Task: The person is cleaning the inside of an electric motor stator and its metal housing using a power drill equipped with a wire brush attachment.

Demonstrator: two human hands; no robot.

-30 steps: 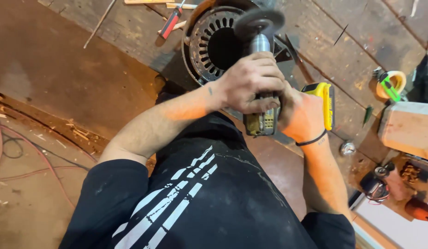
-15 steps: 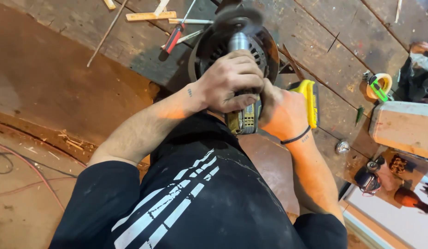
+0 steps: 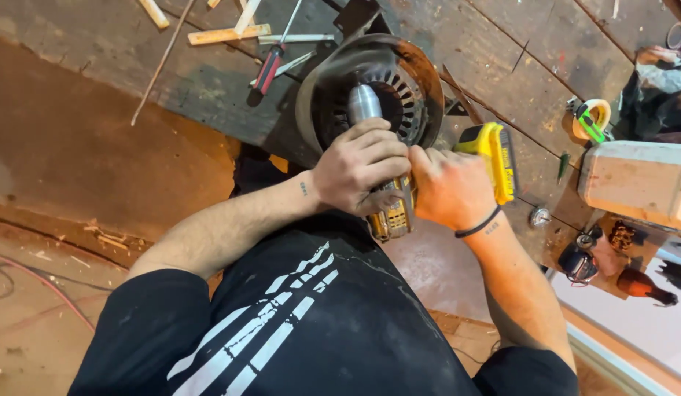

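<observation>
The yellow cordless power tool [image 3: 399, 198] sits mid-frame; our left hand [image 3: 359, 172] is wrapped tight around its body, our right hand [image 3: 447, 187] closed on the handle. Its silver nose is still pressed into the round rusty motor housing [image 3: 410, 73] on the wooden counter [image 3: 516, 44], so we judge work unfinished.

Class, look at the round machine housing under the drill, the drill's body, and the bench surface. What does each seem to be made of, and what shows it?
Round housing: likely steel or cast iron; dark, brown rust-like patches, slotted vents.
Drill: yellow body looks like moulded plastic, smooth and matte; its silver nose looks metal.
Bench: wooden planks, worn and stained, with visible seams.
</observation>
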